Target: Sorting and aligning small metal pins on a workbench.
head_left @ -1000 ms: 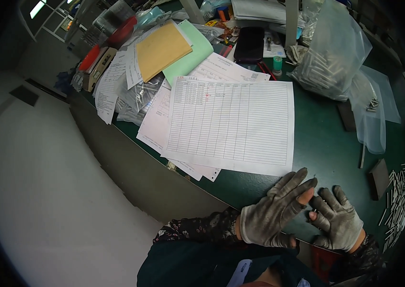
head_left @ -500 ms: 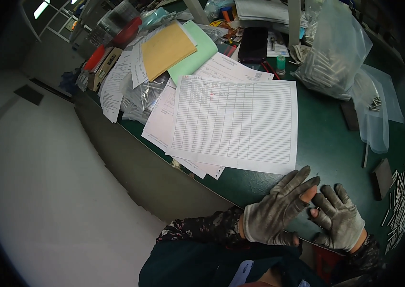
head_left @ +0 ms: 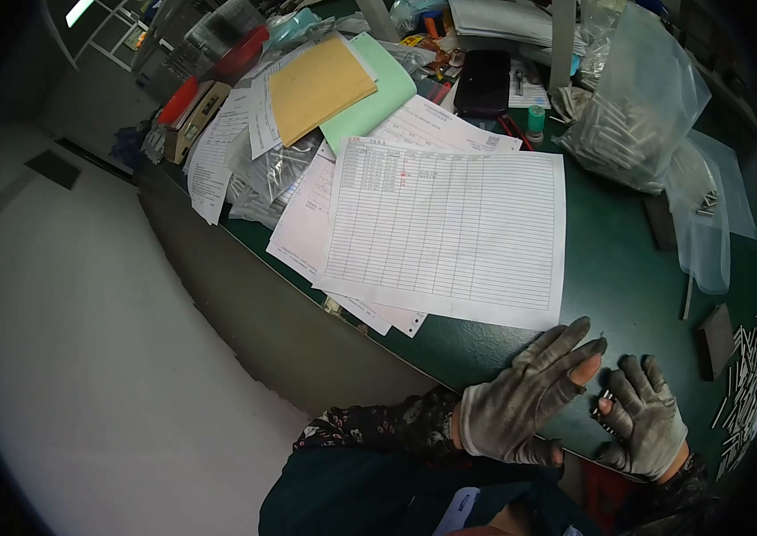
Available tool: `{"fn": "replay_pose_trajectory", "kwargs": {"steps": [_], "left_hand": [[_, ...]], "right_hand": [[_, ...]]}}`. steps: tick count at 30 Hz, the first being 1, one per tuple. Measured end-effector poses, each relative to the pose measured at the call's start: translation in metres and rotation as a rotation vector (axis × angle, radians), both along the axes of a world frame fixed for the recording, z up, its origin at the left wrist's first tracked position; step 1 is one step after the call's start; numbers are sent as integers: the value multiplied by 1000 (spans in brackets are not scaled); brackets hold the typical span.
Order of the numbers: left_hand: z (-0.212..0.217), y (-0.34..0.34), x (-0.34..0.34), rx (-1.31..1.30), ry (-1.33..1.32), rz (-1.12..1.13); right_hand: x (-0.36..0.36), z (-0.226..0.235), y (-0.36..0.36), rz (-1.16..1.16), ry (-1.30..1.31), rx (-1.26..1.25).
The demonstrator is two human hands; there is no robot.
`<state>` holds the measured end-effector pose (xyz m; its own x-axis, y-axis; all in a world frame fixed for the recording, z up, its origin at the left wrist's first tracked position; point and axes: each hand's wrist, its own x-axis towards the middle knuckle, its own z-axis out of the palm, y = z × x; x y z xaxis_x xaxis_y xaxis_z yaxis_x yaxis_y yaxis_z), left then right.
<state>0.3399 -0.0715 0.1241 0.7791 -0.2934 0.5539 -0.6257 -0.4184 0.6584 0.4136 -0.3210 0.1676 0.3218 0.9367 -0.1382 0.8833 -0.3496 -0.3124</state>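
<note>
While the left hand (head_left: 526,402) lies palm down at the near edge of the green tabletop (head_left: 606,268), its gloved fingers stretched out close together with one bare fingertip showing, nothing can be seen in its hold, though its underside is hidden. Just beside it, the right hand (head_left: 649,424), gloved too, is half curled, with several short metal pins (head_left: 603,416) at its bare fingertip; whether it grips them or merely covers them, I cannot tell. More loose pins (head_left: 743,389) lie in a scattered pile at the far right, next to a dark rectangular block (head_left: 715,342). Beyond the left hand's fingertips is a white ruled form (head_left: 445,241), its grid mostly blank, with tiny print in the upper left columns, red marks in a couple of cells and reddish writing along the top left corner, all too small to read. Under it, a pale printed sheet (head_left: 432,121) bears a square code near its right corner. Printed white pages (head_left: 209,183) lie at the left, beside a tan folder (head_left: 320,89) whose visible face looks unlettered. A clear plastic bag (head_left: 637,107) of metal pieces stands at the upper right, right of a black phone (head_left: 484,80).
</note>
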Motion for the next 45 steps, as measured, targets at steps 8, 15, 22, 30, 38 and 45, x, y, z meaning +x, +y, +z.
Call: {"fn": "replay_pose_trajectory", "kwargs": {"steps": [8, 15, 22, 30, 38, 45], "left_hand": [[-2, 0, -1, -13, -25, 42], [3, 1, -1, -32, -20, 22], [3, 1, -1, -27, -30, 45], [3, 0, -1, -5, -1, 2], [-3, 0, 0, -38, -26, 41], [-2, -2, -3, -1, 8, 12]], "right_hand": [[14, -2, 64, 136, -50, 23], [3, 2, 4, 45, 7, -65], [12, 1, 56, 89, -40, -10], [-1, -1, -4, 16, -28, 4], [15, -2, 69, 91, -76, -17], [-3, 1, 6, 1, -37, 44]]}}
